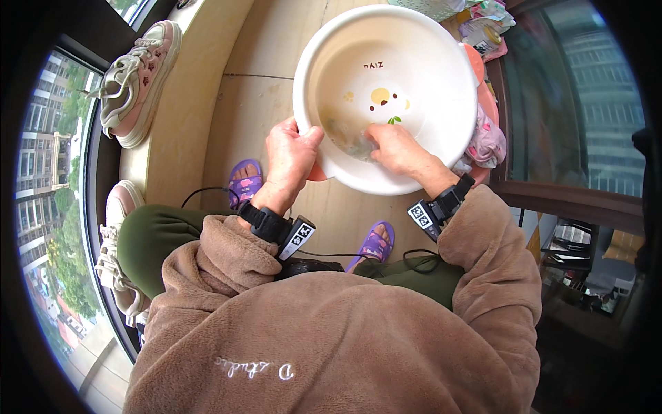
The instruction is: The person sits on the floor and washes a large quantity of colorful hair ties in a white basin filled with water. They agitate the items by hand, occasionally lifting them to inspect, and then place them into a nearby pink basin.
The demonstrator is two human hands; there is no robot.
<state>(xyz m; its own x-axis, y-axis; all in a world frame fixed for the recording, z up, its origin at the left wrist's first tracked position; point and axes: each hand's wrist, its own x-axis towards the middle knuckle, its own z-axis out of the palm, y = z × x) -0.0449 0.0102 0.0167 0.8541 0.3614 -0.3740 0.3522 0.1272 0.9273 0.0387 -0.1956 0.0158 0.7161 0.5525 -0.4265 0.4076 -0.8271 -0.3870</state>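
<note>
A round white plastic basin (310, 57) tilts towards me, its coral handles at opposite sides. My left hand (292, 155) grips the near-left rim beside one handle, thumb on top. Inside, my right hand (394, 147) reaches down to the near wall, fingers bent. Its fingertips touch some murky water (341, 132) pooled at the near-left of the bottom. Whether anything lies beneath those fingers is hidden. A printed animal face (381, 98) with a green leaf decorates the bottom.
Pink-and-white sneakers (137, 85) line the ledge (173, 98) by the window at left. Pink cloth (487, 137) lies in a pink container (495, 111) right of the basin. Packets and a jar (483, 40) stand beyond. Cables (331, 254) run near my purple slippers (376, 243).
</note>
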